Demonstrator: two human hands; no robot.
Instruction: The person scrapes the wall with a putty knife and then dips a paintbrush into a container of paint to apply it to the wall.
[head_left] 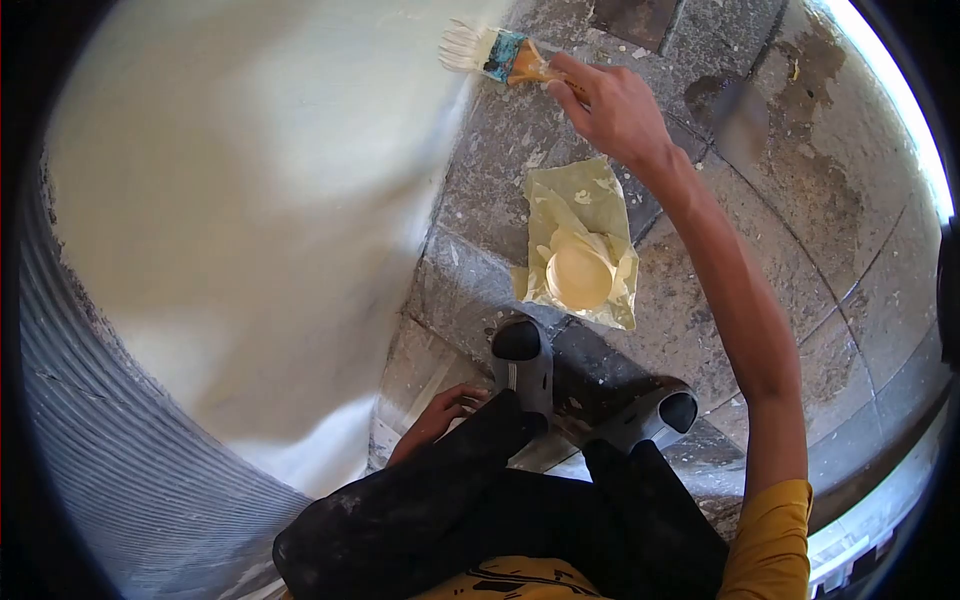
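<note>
My right hand point(610, 105) is closed around the wooden handle of a wide paintbrush point(505, 57) near the top of the view. The brush's pale, paint-covered bristles point left and lie against the lower part of a cream-coloured wall point(250, 180). Below that hand, a round tub of cream paint point(579, 278) sits on a yellowish, paint-spotted sheet point(585, 190) on the floor. My left hand point(440, 420) hangs beside my left leg, its fingers loosely curled and partly hidden by the knee.
Grey stone tiles point(790, 230) with paint spots and damp patches make up the floor. A ribbed grey surface point(140, 470) curves along the lower left. My two shoes point(522, 365) are just below the tub, close to the wall.
</note>
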